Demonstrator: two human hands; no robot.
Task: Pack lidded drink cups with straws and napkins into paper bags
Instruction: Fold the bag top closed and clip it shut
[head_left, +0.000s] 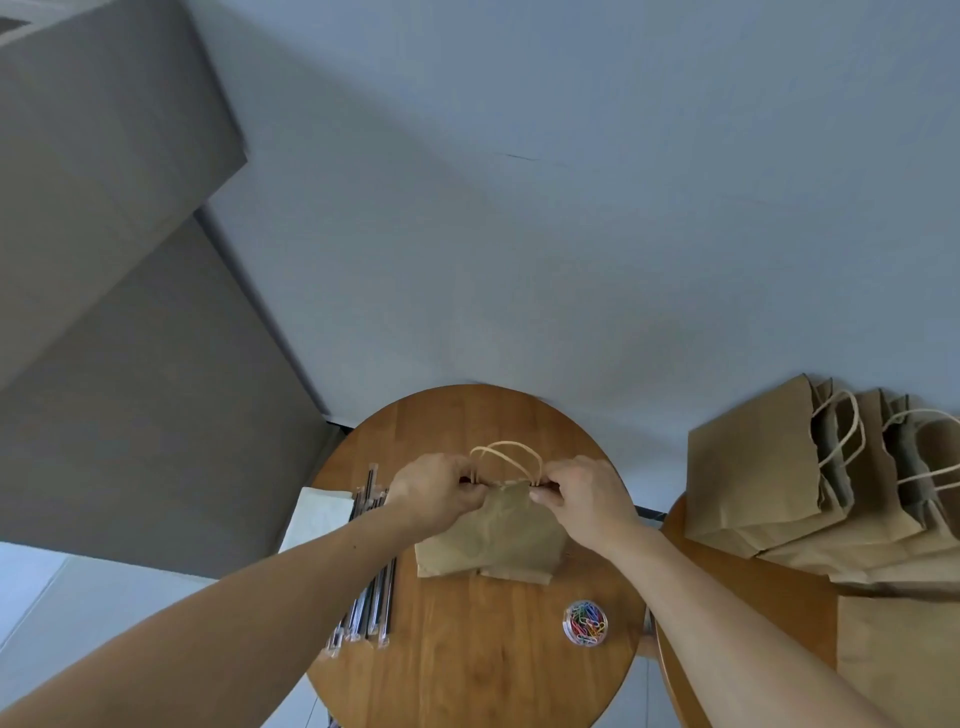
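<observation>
A brown paper bag (493, 540) with twine handles stands on the round wooden table (467, 649). My left hand (436, 488) pinches the left end of its top edge. My right hand (582, 493) pinches the right end, so the bag's mouth is pressed flat between them. Several wrapped black straws (371, 603) lie on the table to the left of the bag. White napkins (317, 517) lie beyond the straws at the table's left edge. No cup shows; the bag's inside is hidden.
A clear round tub of coloured paper clips (585, 622) sits on the table in front of the bag, to the right. On a second wooden table (737, 587) at the right, several paper bags (769, 483) stand and a flat one (898, 660) lies.
</observation>
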